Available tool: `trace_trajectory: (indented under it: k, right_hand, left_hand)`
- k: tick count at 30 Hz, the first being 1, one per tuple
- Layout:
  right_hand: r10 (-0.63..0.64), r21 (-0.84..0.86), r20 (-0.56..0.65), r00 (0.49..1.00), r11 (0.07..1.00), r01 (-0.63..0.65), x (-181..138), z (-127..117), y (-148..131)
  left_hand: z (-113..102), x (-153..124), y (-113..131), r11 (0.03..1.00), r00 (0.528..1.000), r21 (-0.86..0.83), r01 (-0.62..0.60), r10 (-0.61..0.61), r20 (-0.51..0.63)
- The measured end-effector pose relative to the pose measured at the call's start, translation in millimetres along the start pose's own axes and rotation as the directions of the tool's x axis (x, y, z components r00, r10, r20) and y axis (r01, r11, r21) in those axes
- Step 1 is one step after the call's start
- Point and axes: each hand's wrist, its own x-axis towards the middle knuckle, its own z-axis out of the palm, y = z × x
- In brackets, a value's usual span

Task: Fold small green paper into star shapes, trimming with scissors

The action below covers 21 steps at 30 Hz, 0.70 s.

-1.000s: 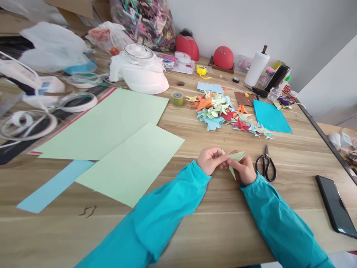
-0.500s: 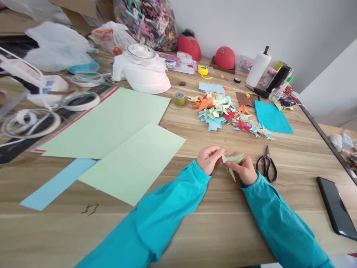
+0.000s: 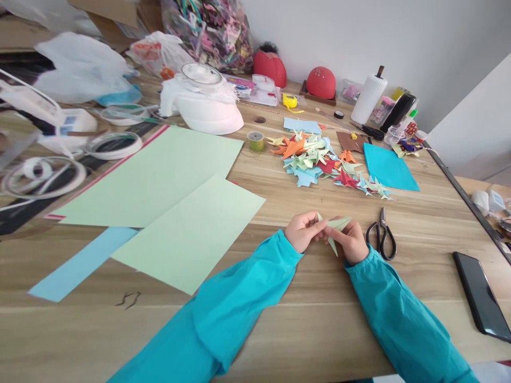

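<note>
Between my two hands is a small pale green folded paper crane [image 3: 338, 223], with narrow points sticking out at the top, right and bottom. My left hand [image 3: 304, 231] pinches its left side between thumb and fingers. On the other side my right hand [image 3: 351, 242] grips it, thumb on top. Fingers cover the middle of the folds. Black-handled scissors [image 3: 382, 234] lie just right of my right hand. Beyond my hands is a heap of folded paper cranes [image 3: 315, 157] in green, orange, blue and red.
Large green paper sheets [image 3: 191, 234] and a blue paper strip [image 3: 82, 266] lie at the left. A phone [image 3: 481, 295] rests near the right edge. Farther back are a thread spool [image 3: 256, 141], a turquoise square [image 3: 391, 167], a tape measure [image 3: 289, 100] and a red pincushion [image 3: 321, 83].
My left hand has moved slightly right and now pinches the paper crane, its thumb meeting my right thumb. The right hand has barely moved.
</note>
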Motion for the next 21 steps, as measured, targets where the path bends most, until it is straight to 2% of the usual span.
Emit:
trace_trajectory:
  k: [6, 14, 21]
  right_hand:
    - [-0.019, -0.002, 0.066, 0.998, 1.000, 0.019, -0.3, -1.2, -3.4]
    - [-0.016, 0.137, 0.148, 0.989, 0.990, -0.004, 0.2, -0.1, -1.8]
    - [-0.004, 0.189, 0.029, 1.000, 0.982, -0.002, 1.0, 3.5, -5.5]
  left_hand:
    - [-0.3, 2.1, -3.4, 0.996, 0.997, -0.071, 0.053, -0.049, 0.059]
    - [3.0, 1.5, -7.1, 0.959, 0.987, -0.265, 0.097, -0.059, 0.150]
    - [2.8, 2.7, -4.2, 0.952, 0.994, -0.291, 0.099, -0.082, 0.072]
